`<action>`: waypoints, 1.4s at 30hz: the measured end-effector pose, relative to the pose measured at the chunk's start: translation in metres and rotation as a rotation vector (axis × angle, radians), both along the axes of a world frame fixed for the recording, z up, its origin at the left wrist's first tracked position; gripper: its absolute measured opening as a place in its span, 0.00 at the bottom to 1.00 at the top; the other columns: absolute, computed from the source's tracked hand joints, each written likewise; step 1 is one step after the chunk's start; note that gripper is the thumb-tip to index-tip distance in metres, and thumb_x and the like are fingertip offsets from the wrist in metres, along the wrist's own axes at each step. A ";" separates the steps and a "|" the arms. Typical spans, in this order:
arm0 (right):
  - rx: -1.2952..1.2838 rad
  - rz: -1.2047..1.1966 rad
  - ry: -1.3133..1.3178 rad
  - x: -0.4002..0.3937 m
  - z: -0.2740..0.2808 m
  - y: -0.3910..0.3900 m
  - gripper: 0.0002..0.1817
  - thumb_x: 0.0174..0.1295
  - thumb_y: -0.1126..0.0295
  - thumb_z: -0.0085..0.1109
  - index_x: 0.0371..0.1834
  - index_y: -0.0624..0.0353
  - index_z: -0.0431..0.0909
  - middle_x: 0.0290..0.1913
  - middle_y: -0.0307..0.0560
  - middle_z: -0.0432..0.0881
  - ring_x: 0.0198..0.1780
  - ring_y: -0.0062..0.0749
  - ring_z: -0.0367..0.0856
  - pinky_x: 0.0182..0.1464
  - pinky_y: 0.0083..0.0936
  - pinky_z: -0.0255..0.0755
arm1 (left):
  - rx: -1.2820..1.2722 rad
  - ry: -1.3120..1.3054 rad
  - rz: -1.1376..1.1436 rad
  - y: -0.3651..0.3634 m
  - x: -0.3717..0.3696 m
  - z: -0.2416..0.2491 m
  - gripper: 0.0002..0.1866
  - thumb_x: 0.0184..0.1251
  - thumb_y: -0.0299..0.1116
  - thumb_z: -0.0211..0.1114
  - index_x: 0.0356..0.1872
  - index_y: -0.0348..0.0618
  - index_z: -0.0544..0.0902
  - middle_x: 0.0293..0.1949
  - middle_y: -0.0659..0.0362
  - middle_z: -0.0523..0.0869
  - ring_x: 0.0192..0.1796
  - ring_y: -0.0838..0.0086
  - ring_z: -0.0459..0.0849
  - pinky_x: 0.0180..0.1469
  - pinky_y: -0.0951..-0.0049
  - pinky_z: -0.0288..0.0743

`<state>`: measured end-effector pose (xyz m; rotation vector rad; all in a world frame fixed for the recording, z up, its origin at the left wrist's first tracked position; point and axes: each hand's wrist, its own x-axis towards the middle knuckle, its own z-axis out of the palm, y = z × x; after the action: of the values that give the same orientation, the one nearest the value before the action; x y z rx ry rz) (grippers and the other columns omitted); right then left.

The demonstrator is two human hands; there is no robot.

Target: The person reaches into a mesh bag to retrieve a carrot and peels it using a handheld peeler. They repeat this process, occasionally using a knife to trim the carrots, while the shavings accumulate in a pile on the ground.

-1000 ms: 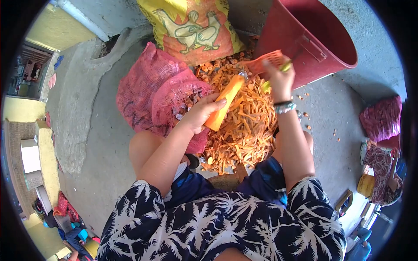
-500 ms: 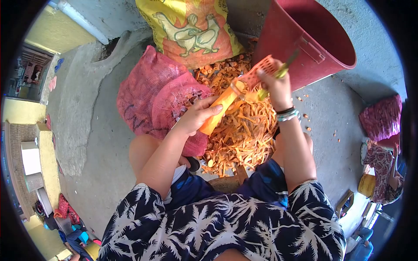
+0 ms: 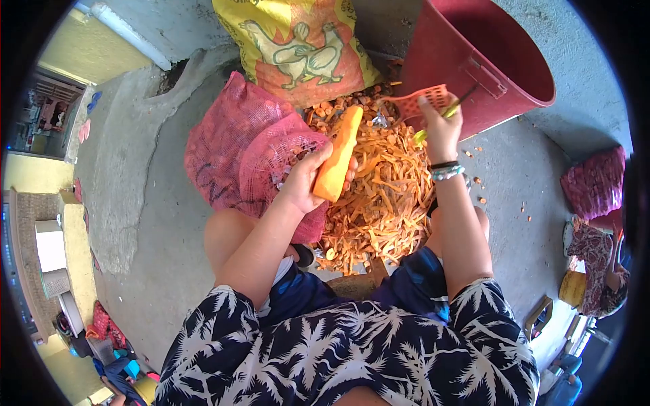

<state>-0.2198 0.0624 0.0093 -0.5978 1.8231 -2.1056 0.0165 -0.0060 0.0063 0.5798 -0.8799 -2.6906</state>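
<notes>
My left hand (image 3: 308, 177) is wrapped round a peeled orange carrot (image 3: 338, 154), its far end pointing up and away from me. To the right, my right hand (image 3: 443, 125) holds an orange-red peeler (image 3: 421, 101) with a perforated body, together with a knife (image 3: 452, 110) that has a yellow-green handle. The carrot and the peeler are apart. Below both hands lies a heap of orange peelings (image 3: 386, 196) on the floor, with cut carrot ends at its far side.
A pink mesh sack (image 3: 237, 145) lies at the left of the heap. Behind it stands a yellow and orange sack (image 3: 298, 51) with printed birds. A large red bin (image 3: 450, 57) is at the back right. A person (image 3: 599, 260) is at the far right.
The peeler has moved away from the carrot, to the right. My left hand has tilted the carrot more upright, and its upper end now shows peeled.
</notes>
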 end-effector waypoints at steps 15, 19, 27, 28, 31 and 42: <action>-0.031 -0.068 0.162 -0.010 0.010 0.007 0.14 0.51 0.77 0.64 0.40 0.62 0.72 0.33 0.39 0.79 0.29 0.19 0.77 0.29 0.13 0.72 | -0.114 -0.207 -0.089 -0.002 -0.008 -0.011 0.24 0.66 0.47 0.51 0.53 0.37 0.69 0.39 0.56 0.78 0.37 0.72 0.79 0.38 0.74 0.75; 0.171 0.331 0.200 0.028 0.007 0.008 0.15 0.49 0.75 0.66 0.39 0.62 0.74 0.32 0.40 0.80 0.33 0.21 0.77 0.34 0.18 0.71 | -0.489 -0.163 -0.085 0.005 -0.012 -0.002 0.32 0.55 0.31 0.64 0.61 0.38 0.62 0.49 0.57 0.74 0.49 0.75 0.74 0.52 0.75 0.67; -0.053 -0.320 0.276 -0.034 -0.013 0.000 0.14 0.49 0.77 0.64 0.38 0.64 0.71 0.31 0.40 0.79 0.33 0.19 0.76 0.37 0.17 0.71 | -0.509 -0.273 -0.068 0.002 -0.007 -0.011 0.32 0.52 0.26 0.66 0.60 0.39 0.63 0.49 0.57 0.74 0.49 0.74 0.75 0.52 0.75 0.67; -0.041 -0.284 0.329 -0.034 -0.021 -0.001 0.15 0.50 0.77 0.64 0.39 0.65 0.70 0.31 0.39 0.79 0.32 0.18 0.75 0.37 0.16 0.71 | -0.434 -0.315 -0.026 -0.001 -0.007 -0.014 0.28 0.54 0.27 0.66 0.57 0.38 0.66 0.47 0.58 0.75 0.46 0.74 0.76 0.50 0.75 0.69; -0.040 -0.133 0.151 -0.009 -0.010 -0.004 0.15 0.51 0.77 0.64 0.39 0.64 0.70 0.33 0.39 0.79 0.32 0.17 0.75 0.36 0.15 0.71 | -0.392 -0.286 -0.001 -0.001 -0.008 -0.006 0.22 0.59 0.33 0.62 0.53 0.39 0.69 0.33 0.60 0.79 0.35 0.75 0.80 0.40 0.75 0.73; -0.074 0.079 -0.101 0.005 -0.012 -0.003 0.16 0.52 0.75 0.64 0.43 0.63 0.70 0.33 0.38 0.78 0.32 0.17 0.75 0.34 0.15 0.70 | 0.141 -0.196 0.171 -0.005 -0.008 -0.008 0.39 0.62 0.68 0.31 0.33 0.39 0.77 0.25 0.56 0.78 0.28 0.68 0.78 0.35 0.69 0.76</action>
<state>-0.2150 0.0591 -0.0024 -0.5616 1.6468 -2.1187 0.0080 -0.0105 -0.0020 0.9186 -0.6554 -2.5854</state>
